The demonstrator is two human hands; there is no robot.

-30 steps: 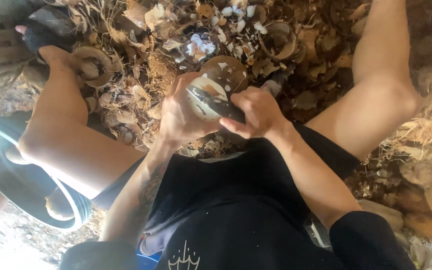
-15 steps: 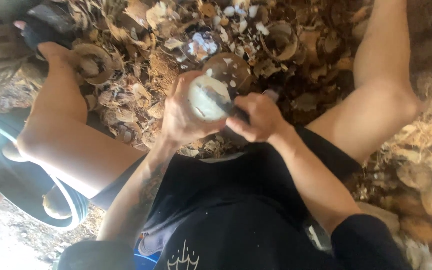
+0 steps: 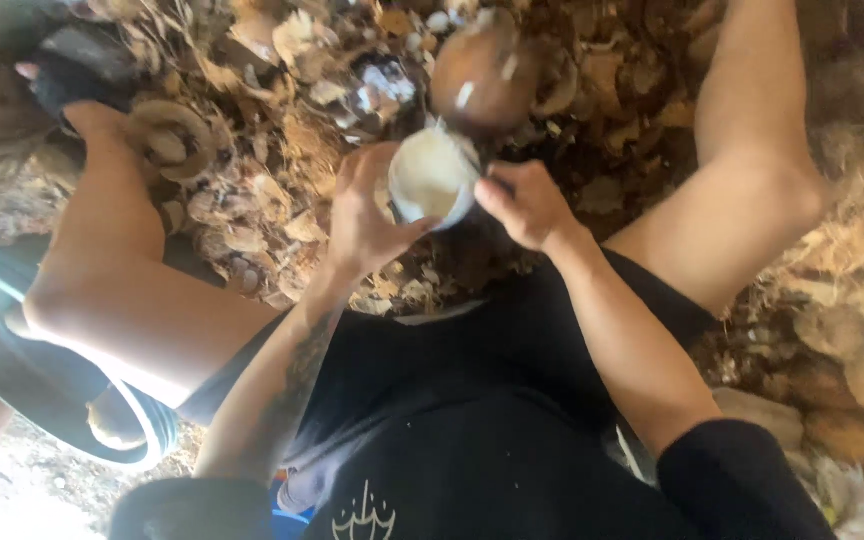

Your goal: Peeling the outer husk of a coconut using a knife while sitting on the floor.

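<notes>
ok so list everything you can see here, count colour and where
coconut half: one, white flesh inside, centre, held in the left hand
brown shell piece: one, brown, just above the white half
husk and shell scraps: many, tan and brown, across the ground
round basin: one, dark with pale rim, lower left
left hand: grips the coconut half
right hand: closed on a dark tool, mostly hidden, at the half's edge
</notes>
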